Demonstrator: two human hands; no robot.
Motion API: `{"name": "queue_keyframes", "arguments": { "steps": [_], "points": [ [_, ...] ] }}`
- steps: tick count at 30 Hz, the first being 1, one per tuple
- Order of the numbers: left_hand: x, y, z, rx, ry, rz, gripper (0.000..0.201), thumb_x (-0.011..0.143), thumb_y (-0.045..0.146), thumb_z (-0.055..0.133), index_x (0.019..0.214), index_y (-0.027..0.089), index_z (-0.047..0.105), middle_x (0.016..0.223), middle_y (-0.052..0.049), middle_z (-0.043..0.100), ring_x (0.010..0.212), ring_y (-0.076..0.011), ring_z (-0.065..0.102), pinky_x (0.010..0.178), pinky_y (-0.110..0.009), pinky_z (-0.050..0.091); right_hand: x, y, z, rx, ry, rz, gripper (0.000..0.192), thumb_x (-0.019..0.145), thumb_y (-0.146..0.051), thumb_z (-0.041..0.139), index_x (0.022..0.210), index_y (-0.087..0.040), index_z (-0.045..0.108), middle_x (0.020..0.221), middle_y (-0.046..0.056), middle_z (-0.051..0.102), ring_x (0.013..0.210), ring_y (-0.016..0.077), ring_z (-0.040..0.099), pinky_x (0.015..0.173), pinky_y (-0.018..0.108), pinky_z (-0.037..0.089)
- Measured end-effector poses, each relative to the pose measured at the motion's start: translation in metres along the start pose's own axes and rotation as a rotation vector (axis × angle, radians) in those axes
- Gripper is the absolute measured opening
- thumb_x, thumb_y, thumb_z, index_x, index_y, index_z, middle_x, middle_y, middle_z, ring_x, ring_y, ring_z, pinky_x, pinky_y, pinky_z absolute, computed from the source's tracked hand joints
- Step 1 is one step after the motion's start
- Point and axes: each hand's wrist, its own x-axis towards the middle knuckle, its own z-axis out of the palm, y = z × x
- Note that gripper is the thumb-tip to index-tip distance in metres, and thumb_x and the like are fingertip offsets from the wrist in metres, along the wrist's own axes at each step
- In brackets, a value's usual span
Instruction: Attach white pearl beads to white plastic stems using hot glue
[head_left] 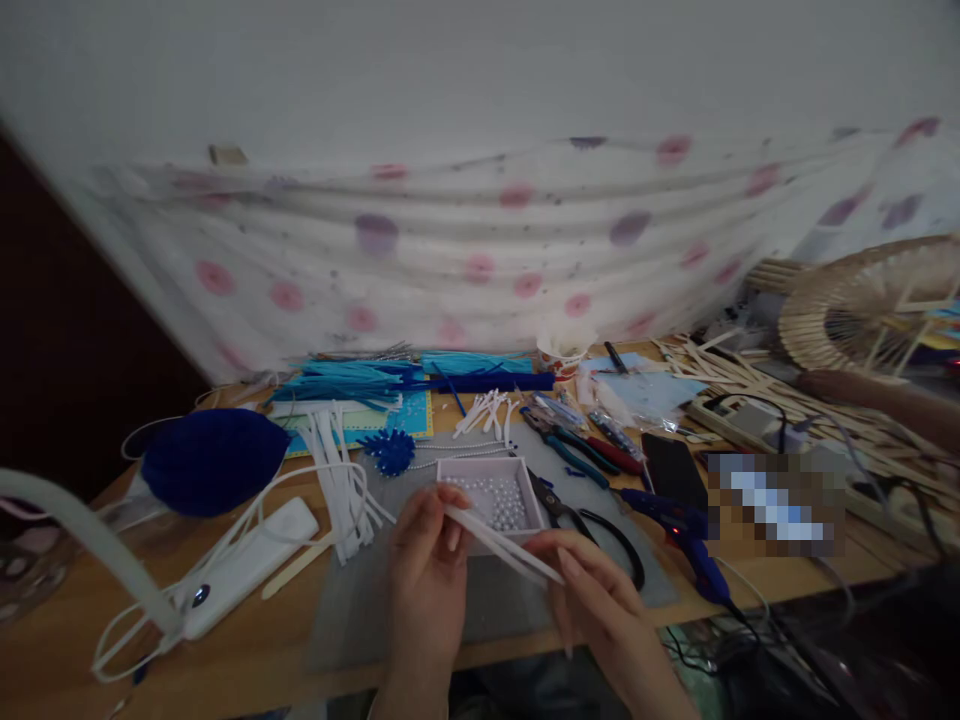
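Head view of a craft bench. The left hand [426,575] and the right hand [600,600] meet low in the frame over a grey mat [360,610], both closed on a pair of thin white strips [501,545] — the left fingers pinch the upper end, the right thumb and fingers pinch the lower end, so that the strips run slantwise between them, down toward the right. Just behind the strips, and partly crossed by them, stands a small pale box [491,490] filled with white pearl beads [495,500]. To its right lie black-handled scissors [592,530], and farther right a blue glue gun [686,540] near the bench edge. A dark phone [671,470] lies behind the glue gun; teal-handled pliers [574,450] lie between box and phone. Left of the box, a loose bundle of further white strips [337,470] fans over the mat's corner, with a blue spiky ornament [390,452] just behind it. A dark blue leaf-shaped piece [210,460] rests at the left, near a white oblong device [244,565] with white cord looped about it. Blue and teal paper fringes [390,380] lie along the back, below a spotted cloth [480,250] hung on the wall. At far right stands a wheel-like structure of wooden sticks [870,310].
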Motion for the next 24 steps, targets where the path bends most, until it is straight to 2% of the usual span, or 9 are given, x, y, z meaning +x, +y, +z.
{"name": "queue_keyframes", "arguments": {
  "steps": [3,4,7,10,15,19,24],
  "points": [
    [0.000,0.005,0.003,-0.082,0.094,-0.004,0.037,0.046,0.040,0.108,0.064,0.020,0.083,0.063,0.002,0.072,0.044,-0.0002,0.044,0.043,-0.007,0.043,0.000,-0.003,0.005,0.021,0.015,-0.043,0.033,0.093,-0.055,0.074,0.108,-0.027,0.082,0.097,0.003,0.078,0.047,0.0069,0.061,0.057,0.025,0.050],
    [0.000,0.007,0.004,-0.102,0.117,-0.005,0.038,0.042,0.037,0.109,0.063,0.019,0.082,0.061,0.002,0.071,0.043,0.0001,0.044,0.040,-0.006,0.041,-0.001,-0.005,0.006,0.025,0.004,-0.043,0.032,0.094,-0.054,0.074,0.110,-0.028,0.082,0.098,0.002,0.078,0.048,0.0072,0.063,0.058,0.025,0.051],
    [-0.001,0.010,0.005,-0.143,0.154,-0.031,0.042,0.035,0.031,0.110,0.060,0.015,0.080,0.056,0.003,0.069,0.040,0.0001,0.044,0.033,-0.005,0.038,-0.002,-0.009,0.009,0.036,-0.055,0.008,0.028,0.093,-0.052,0.077,0.108,-0.029,0.081,0.077,-0.002,0.074,0.047,0.0084,0.065,0.054,0.021,0.048],
    [-0.001,0.012,0.006,-0.171,0.153,-0.088,0.042,0.036,0.028,0.110,0.061,0.013,0.080,0.054,0.002,0.068,0.039,0.0002,0.046,0.032,-0.005,0.039,-0.003,-0.010,0.010,0.046,-0.079,0.046,0.030,0.089,-0.053,0.081,0.103,-0.027,0.081,0.060,-0.003,0.072,0.054,0.0124,0.072,0.062,0.022,0.051],
    [0.001,0.010,0.007,-0.178,0.161,-0.128,0.046,0.029,0.027,0.111,0.061,0.014,0.081,0.051,0.004,0.069,0.037,0.0011,0.046,0.031,-0.003,0.039,-0.007,-0.005,0.009,0.069,0.028,0.032,0.034,0.082,-0.054,0.087,0.094,-0.023,0.080,0.074,0.004,0.083,0.073,0.0181,0.078,0.077,0.027,0.056],
    [0.005,0.005,0.006,-0.155,0.188,-0.106,0.051,0.026,0.030,0.111,0.065,0.014,0.083,0.056,0.001,0.076,0.036,0.0012,0.050,0.032,-0.004,0.041,-0.006,-0.001,0.006,0.149,-0.027,-0.004,0.033,0.082,-0.052,0.088,0.095,-0.023,0.078,0.070,0.003,0.082,0.065,0.0163,0.077,0.069,0.025,0.056],
    [0.006,0.005,0.003,-0.099,0.171,-0.078,0.049,0.029,0.035,0.111,0.065,0.016,0.084,0.060,0.002,0.079,0.040,-0.0011,0.057,0.035,-0.005,0.045,-0.005,-0.001,0.008,0.138,-0.022,0.025,0.029,0.082,-0.046,0.090,0.091,-0.020,0.079,0.061,0.001,0.079,0.054,0.0119,0.073,0.061,0.020,0.053]
  ]
}}
